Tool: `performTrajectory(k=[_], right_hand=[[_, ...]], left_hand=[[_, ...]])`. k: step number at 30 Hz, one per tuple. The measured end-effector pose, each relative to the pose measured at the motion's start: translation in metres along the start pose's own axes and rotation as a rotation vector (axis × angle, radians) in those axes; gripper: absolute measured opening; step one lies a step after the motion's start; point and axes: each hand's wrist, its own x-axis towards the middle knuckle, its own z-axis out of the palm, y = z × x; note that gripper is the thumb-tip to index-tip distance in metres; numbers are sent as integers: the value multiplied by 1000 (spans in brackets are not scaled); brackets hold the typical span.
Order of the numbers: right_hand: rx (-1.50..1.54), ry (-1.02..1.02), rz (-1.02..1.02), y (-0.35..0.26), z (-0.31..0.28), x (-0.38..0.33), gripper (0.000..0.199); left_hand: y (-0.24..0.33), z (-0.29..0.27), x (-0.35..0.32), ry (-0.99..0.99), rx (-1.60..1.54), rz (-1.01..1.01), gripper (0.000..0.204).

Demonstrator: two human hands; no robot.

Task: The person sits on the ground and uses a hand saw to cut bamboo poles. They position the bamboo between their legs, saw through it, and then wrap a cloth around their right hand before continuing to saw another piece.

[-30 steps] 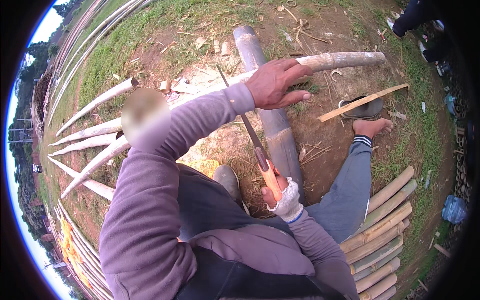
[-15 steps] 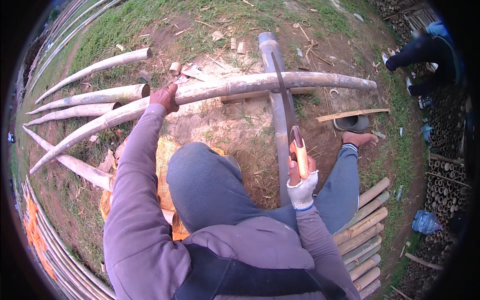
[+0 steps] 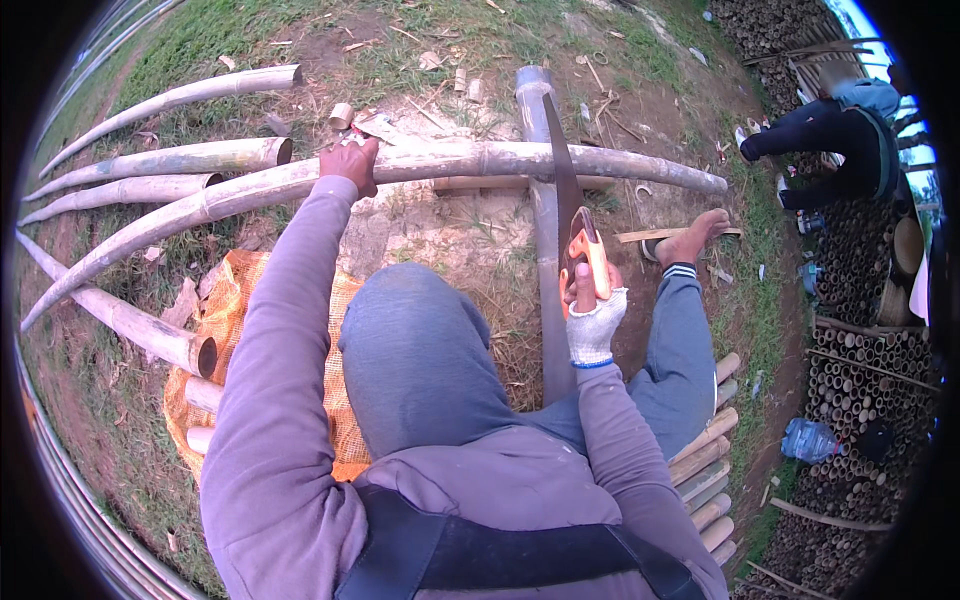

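Observation:
A long, pale bamboo pole [image 3: 430, 163] runs crosswise in front of me, resting over a grey post [image 3: 554, 310] that lies lengthwise. My left hand [image 3: 350, 167] is bare and closed on the pole, left of the post. My right hand [image 3: 597, 318], in a white fingerless glove, grips the orange-and-wood handle of a handsaw [image 3: 566, 180]. The saw's blade points away from me and crosses the pole close to the post. Whether its teeth sit in a cut cannot be made out.
Several bamboo poles [image 3: 200, 157] lie at the left. Orange mesh sacking [image 3: 240, 300] is beside my left arm. Short bamboo lengths [image 3: 705, 450] lie at lower right, by my outstretched bare foot [image 3: 697, 235]. Farther right are a water jug [image 3: 808, 440], stacked bamboo [image 3: 860, 375] and another person [image 3: 850, 130].
My right hand and the saw handle have moved away from me. My left hand sits slightly farther right on the pole. My bare foot has shifted forward, and the view has turned a little.

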Motion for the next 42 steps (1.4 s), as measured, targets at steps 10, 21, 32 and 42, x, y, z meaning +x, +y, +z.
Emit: performTrajectory(k=[10, 21, 32, 42], right_hand=[[124, -40, 58, -10, 9, 12, 30], [107, -172, 53, 45, -12, 177, 50], [27, -184, -15, 64, -33, 219, 68], [497, -45, -105, 62, -16, 51, 58]], left_hand=[[-6, -8, 2, -65, 27, -42, 72], [18, -20, -11, -7, 200, 9, 107], [27, -17, -33, -113, 78, 117, 96], [29, -25, -40, 84, 85, 52, 99]])
